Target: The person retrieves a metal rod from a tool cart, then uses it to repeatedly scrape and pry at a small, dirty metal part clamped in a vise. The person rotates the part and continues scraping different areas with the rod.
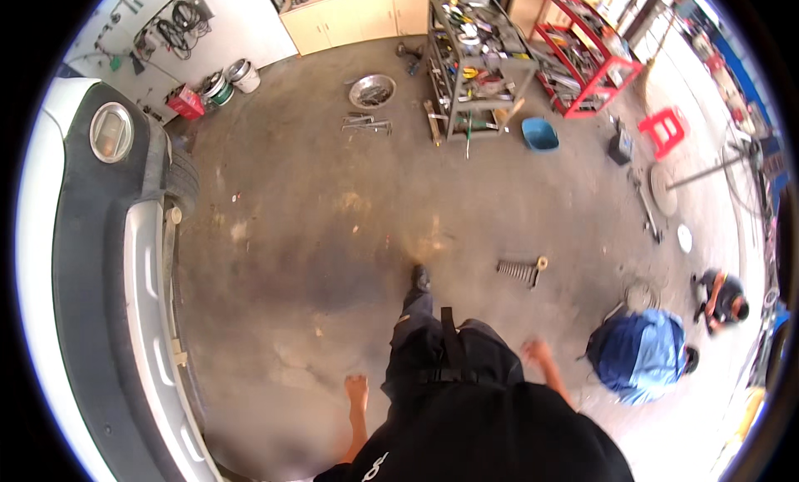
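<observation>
My left hand (pixel 356 388) hangs beside my left hip above the concrete floor, its fingers curled in and nothing seen in it. On the other side my right hand (pixel 537 350) swings out from my body, smeared by motion, so its fingers do not show clearly. Neither hand touches anything. One dark shoe (pixel 421 278) is stepped forward on the floor. Closest to my right hand lies a coil spring with a strut (pixel 520 271), ahead and apart from it.
A vehicle's front bumper (pixel 146 290) runs along the left. Ahead stand a grey tool cart (pixel 454 107), a red tool cart (pixel 574 103), a metal bowl (pixel 372 91) and a blue basin (pixel 540 136). At right are a red stool (pixel 663 132) and two crouching people, one in blue (pixel 645 353).
</observation>
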Motion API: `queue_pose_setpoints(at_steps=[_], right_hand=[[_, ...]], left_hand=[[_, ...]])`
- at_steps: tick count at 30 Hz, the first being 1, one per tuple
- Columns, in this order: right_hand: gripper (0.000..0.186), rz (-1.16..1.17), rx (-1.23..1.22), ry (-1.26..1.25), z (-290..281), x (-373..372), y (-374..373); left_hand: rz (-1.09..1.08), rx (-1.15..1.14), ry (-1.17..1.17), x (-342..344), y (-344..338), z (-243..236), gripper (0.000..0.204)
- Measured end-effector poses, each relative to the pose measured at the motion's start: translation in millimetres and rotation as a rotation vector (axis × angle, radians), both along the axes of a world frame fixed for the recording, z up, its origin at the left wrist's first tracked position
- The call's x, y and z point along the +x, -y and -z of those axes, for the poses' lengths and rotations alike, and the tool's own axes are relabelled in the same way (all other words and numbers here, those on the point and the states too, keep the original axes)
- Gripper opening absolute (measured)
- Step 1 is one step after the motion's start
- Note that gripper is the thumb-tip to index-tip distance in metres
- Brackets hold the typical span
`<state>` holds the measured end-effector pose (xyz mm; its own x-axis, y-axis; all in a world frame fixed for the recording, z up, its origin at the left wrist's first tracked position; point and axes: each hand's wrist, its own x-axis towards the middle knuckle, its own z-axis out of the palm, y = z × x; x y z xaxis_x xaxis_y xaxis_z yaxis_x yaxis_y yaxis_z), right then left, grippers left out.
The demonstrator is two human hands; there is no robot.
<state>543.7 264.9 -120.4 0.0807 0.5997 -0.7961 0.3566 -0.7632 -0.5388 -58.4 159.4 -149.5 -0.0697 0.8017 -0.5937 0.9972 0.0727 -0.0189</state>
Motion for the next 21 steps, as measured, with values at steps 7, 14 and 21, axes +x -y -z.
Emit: queue_pose_setpoints(at_steps=[7, 14, 21], right_hand=[[0.023, -0.101, -0.289, 0.074, -11.8, -68.0, -26.4], [0.03, -0.132, -0.188, 0.14, 12.2, -26.0, -175.1], [0.036, 0.657, 0.257, -0.316, -114.2, 29.8, -452.6]], left_hand=[[-0.796, 0.402, 1.317, 114.5, -423.1, -164.9, 0.018], [-0.751, 0.362, 1.132, 112.4, -513.4, -132.0, 0.007], [-0.994, -0.197, 0.374, 71.5, -427.6, -65.3, 0.014]])
